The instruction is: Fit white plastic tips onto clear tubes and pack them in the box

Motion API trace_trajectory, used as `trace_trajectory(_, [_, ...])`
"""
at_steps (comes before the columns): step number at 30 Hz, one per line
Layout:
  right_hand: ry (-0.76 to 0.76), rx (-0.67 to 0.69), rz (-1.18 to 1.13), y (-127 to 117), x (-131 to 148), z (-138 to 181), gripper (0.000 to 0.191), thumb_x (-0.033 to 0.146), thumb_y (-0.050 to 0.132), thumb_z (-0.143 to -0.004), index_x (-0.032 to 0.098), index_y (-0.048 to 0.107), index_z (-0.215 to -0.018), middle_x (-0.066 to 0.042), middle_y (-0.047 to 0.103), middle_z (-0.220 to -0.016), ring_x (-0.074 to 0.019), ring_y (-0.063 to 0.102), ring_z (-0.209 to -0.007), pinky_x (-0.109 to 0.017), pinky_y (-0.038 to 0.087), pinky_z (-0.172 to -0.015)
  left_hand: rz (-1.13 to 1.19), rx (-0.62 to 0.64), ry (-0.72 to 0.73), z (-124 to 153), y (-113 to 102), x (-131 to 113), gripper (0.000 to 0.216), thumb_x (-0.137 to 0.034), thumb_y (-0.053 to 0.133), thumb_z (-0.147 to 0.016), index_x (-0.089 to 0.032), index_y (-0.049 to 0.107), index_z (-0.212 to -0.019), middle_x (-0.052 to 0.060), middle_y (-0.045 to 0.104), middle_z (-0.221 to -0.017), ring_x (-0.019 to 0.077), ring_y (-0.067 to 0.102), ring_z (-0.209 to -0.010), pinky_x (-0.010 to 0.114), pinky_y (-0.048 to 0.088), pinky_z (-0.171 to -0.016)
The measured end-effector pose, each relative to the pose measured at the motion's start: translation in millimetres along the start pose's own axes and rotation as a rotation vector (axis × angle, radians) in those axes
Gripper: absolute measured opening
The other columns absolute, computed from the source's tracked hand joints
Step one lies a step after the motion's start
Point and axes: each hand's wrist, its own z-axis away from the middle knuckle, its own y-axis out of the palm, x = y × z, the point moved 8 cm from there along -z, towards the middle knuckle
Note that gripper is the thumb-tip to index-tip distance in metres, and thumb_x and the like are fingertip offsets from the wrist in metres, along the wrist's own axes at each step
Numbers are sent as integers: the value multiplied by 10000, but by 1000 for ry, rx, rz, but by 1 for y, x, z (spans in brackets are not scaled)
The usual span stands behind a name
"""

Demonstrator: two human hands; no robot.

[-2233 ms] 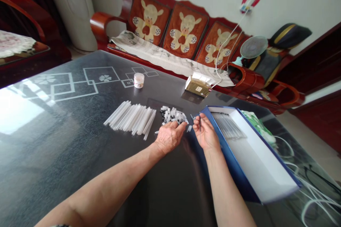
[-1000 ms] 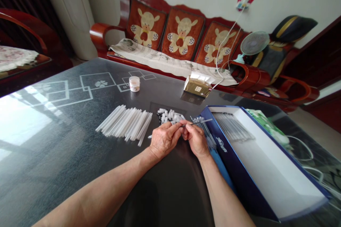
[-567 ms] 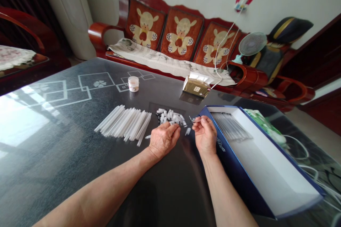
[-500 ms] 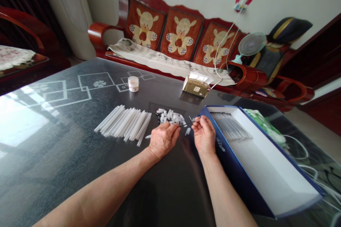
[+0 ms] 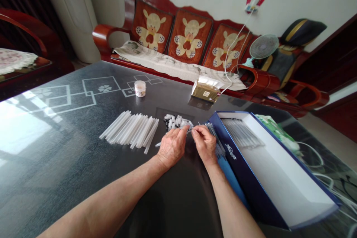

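Observation:
My left hand (image 5: 173, 143) is closed around a translucent white pen barrel (image 5: 158, 144), whose end pokes out on the left side of the hand. My right hand (image 5: 205, 144) pinches close to my left fingertips, at the other end of the pen. A small pale bit shows between the fingers; the refill seen earlier is hidden. Just beyond the hands lies a pile of small white and black pen parts (image 5: 174, 121). To the left, many white barrels (image 5: 131, 130) lie side by side. Thin refills (image 5: 219, 143) lie between my right hand and the blue box.
A long blue box (image 5: 290, 178) with a white inside stands at the right, holding a row of thin refills (image 5: 242, 134). Farther back are a small white tub (image 5: 140, 88) and a tissue pack (image 5: 205, 90). A green package (image 5: 276, 130) and white cables (image 5: 315, 156) lie beyond the box.
My right hand has come left and down, close against my left fingertips. The dark refill that spanned the gap between the hands no longer shows. Refills beside the box are now uncovered.

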Motion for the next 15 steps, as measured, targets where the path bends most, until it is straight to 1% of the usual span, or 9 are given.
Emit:
trace_trajectory(3, [-71, 98, 44, 9, 8, 2, 93, 265, 586, -855, 220, 661, -823, -39, 632, -852, -180, 597, -785, -313, 488, -704, -1, -11, -12, 1, 0, 2, 327, -187, 403, -952, -150, 522, -1254, 69, 691, -911, 192, 633, -839, 297, 518, -781])
trace_trajectory(6, [-99, 153, 57, 11, 9, 3, 147, 221, 533, -873, 220, 680, -858, -47, 649, -891, -192, 616, -860, -333, 496, -787, -4, -26, -24, 1, 0, 4, 315, -188, 413, -949, -158, 531, -1240, 68, 696, -918, 190, 638, -846, 292, 519, -774])
trace_trajectory(9, [-126, 150, 94, 10, 8, 1, 205, 181, 498, -870, 228, 694, -907, -51, 661, -940, -198, 623, -916, -342, 502, -832, -10, -35, -33, 1, -1, 5, 293, -186, 420, -948, -171, 546, -1212, 60, 691, -895, 181, 639, -843, 280, 513, -769])
trace_trajectory(12, [-173, 95, 271, 6, 4, 0, 248, 165, 495, -856, 229, 699, -982, -63, 658, -975, -208, 618, -940, -359, 496, -866, -15, -49, -43, 1, -3, 7, 267, -183, 431, -945, -194, 564, -1176, 38, 675, -850, 168, 633, -806, 264, 500, -745])
trace_trajectory(15, [-207, 127, 495, 12, -3, 2, 255, 182, 519, -850, 230, 706, -1016, -75, 642, -977, -225, 600, -932, -380, 483, -872, -8, -63, -52, 2, -4, 8, 253, -195, 440, -945, -207, 572, -1160, 27, 664, -841, 162, 628, -800, 255, 490, -735])
